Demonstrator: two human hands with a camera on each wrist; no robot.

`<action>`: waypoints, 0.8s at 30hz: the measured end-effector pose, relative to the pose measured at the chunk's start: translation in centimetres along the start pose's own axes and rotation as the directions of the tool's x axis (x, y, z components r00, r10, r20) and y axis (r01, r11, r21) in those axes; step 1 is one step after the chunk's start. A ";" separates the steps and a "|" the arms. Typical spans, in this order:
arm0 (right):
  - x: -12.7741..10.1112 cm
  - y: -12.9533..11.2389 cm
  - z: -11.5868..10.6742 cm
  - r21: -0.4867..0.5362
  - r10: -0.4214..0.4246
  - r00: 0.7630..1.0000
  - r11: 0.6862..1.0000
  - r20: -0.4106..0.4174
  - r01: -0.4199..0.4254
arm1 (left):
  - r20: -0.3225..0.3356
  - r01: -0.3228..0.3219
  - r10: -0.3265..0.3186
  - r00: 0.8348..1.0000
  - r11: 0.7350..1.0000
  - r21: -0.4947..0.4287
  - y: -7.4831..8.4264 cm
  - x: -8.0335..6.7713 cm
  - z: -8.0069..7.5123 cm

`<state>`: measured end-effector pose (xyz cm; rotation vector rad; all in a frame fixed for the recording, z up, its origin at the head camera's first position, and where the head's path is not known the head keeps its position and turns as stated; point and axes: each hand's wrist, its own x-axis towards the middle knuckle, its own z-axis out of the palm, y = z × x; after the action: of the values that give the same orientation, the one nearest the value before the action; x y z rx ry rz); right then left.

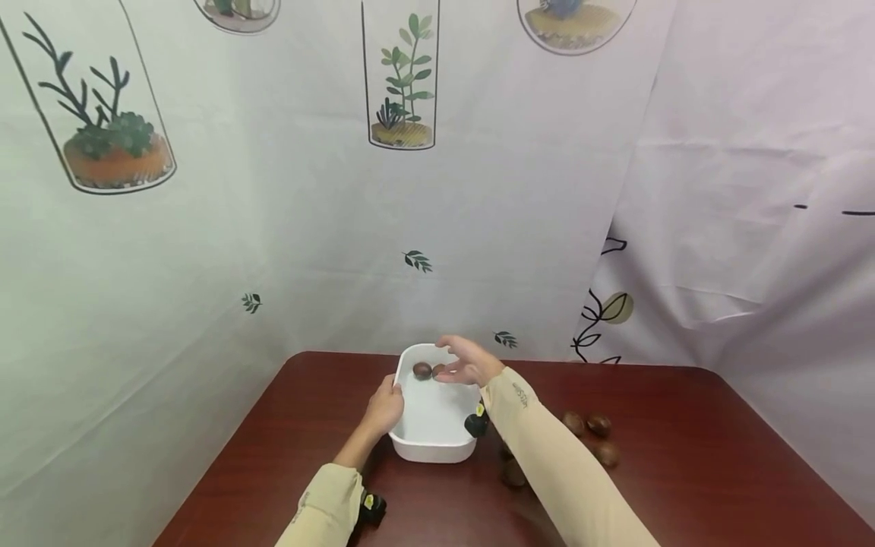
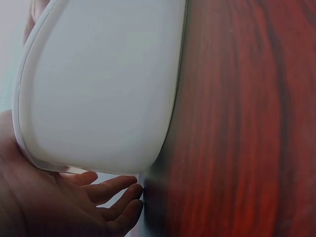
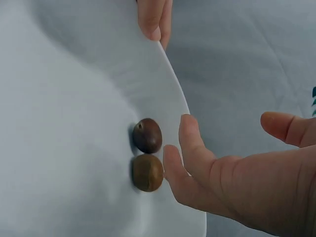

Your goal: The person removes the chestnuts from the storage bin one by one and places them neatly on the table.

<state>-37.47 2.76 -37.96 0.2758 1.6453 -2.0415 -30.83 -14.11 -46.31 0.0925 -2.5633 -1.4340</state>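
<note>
A white tub [image 1: 434, 414] with rounded corners is on the dark red table. My left hand [image 1: 384, 406] holds its left rim, thumb over the edge and fingers along the outside wall [image 2: 94, 98]. Two glossy brown chestnut-like nuts lie side by side at the tub's far end, a darker nut [image 3: 147, 136] and a lighter nut [image 3: 147, 173]. Over that end reaches my right hand [image 1: 470, 362], palm empty, fingers spread. In the right wrist view its fingertips are right at the lighter nut, with the thumb [image 3: 284, 127] held apart.
Several more brown nuts [image 1: 598, 425] lie on the table [image 1: 683, 456] to the right of the tub, some partly hidden by the right sleeve [image 1: 547, 448]. A white printed cloth [image 1: 328, 228] hangs behind the table's far edge.
</note>
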 end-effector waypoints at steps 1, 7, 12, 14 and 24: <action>0.1 0.0 0.2 0.004 0.009 1.000 1.000 0.001 -0.009 | 0.001 0.003 -0.003 1.000 1.000 -0.003 0.0 0.0 0.0; 0.5 0.0 1.2 0.057 0.064 0.998 0.996 0.020 -0.065 | -0.005 0.000 0.000 1.000 1.000 -0.011 0.0 0.0 0.0; 1.3 0.5 1.4 0.080 0.074 0.997 0.994 -0.033 -0.071 | -0.011 -0.011 0.011 1.000 1.000 -0.004 0.1 0.0 -0.1; 1.7 0.9 1.4 0.103 0.073 0.995 0.992 -0.062 -0.067 | -0.014 -0.018 0.018 1.000 1.000 0.000 0.1 0.0 -0.1; 2.5 2.1 1.6 0.107 0.020 0.990 0.994 -0.143 -0.005 | -0.015 -0.020 0.020 1.000 1.000 0.005 0.2 -0.1 0.1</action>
<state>-38.33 0.27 -40.47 0.4794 1.6151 -2.1473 -30.75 -13.91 -46.18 0.0781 -2.5486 -1.4154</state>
